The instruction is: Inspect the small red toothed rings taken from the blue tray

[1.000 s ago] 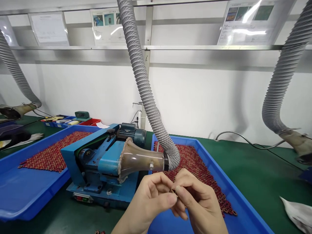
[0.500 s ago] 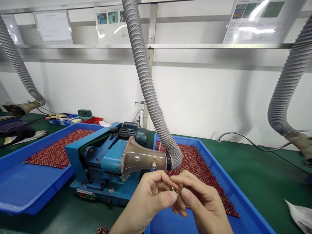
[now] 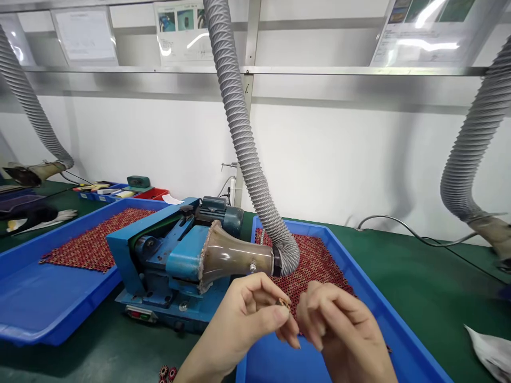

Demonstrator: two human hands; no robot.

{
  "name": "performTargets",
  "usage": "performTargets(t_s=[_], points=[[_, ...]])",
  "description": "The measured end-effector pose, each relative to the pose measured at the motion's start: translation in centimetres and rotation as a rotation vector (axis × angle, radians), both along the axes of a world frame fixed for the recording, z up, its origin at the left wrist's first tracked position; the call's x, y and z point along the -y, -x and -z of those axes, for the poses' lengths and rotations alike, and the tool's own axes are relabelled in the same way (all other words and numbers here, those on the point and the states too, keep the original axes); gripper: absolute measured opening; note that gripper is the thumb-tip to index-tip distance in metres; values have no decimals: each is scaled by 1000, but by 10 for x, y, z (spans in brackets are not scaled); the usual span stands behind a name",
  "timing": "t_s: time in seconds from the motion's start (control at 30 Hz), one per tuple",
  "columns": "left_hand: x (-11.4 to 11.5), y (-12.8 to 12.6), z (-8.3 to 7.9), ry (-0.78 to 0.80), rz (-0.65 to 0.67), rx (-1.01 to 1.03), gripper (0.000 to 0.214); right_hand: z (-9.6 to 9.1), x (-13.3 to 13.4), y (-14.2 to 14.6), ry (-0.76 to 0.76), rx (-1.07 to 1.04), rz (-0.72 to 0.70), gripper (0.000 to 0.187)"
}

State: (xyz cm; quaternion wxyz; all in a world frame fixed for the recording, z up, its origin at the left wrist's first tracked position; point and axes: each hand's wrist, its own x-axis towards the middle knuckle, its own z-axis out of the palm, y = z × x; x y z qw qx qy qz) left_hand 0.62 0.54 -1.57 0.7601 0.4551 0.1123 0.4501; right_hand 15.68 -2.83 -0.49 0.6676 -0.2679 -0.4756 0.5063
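My left hand (image 3: 255,319) is closed, pinching a small toothed rotor core (image 3: 283,304) between thumb and fingertips; its edge looks copper-coloured and most of it is covered. Just to the right, my right hand (image 3: 339,324) is apart from it, with its fingers curled together and slightly blurred. Whether those fingers hold anything is hidden. Both hands are over the near part of a blue tray (image 3: 393,319), where many red toothed cores (image 3: 309,260) lie in tight rows. More loose cores (image 3: 167,372) sit on the green bench by my left wrist.
A blue belt grinding machine (image 3: 171,266) stands left of the hands, its brown funnel (image 3: 235,254) joined to a grey hose (image 3: 243,133). Another blue tray (image 3: 43,298) with red cores is on the left. A white bag (image 3: 491,348) lies far right on the green bench (image 3: 399,266).
My right hand has come off the core and moved a little to the right, its fingers curling. My left hand still holds the core in nearly the same place.
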Motion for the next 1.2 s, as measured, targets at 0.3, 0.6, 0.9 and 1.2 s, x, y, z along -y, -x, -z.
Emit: performTargets(t_s=[0.3,0.6,0.9,1.2], points=[[3,-2,4,6,-72,105,17,-7,12,14,90,226,155,22],[2,0,-2,-2,-54,94,18,-6,8,23,66,162,204,32],[3,-7,-7,119,5,48,42,-6,12,33,197,-90,124,38],[1,-9,-6,167,40,83,42,-7,9,37,154,-80,162,35]])
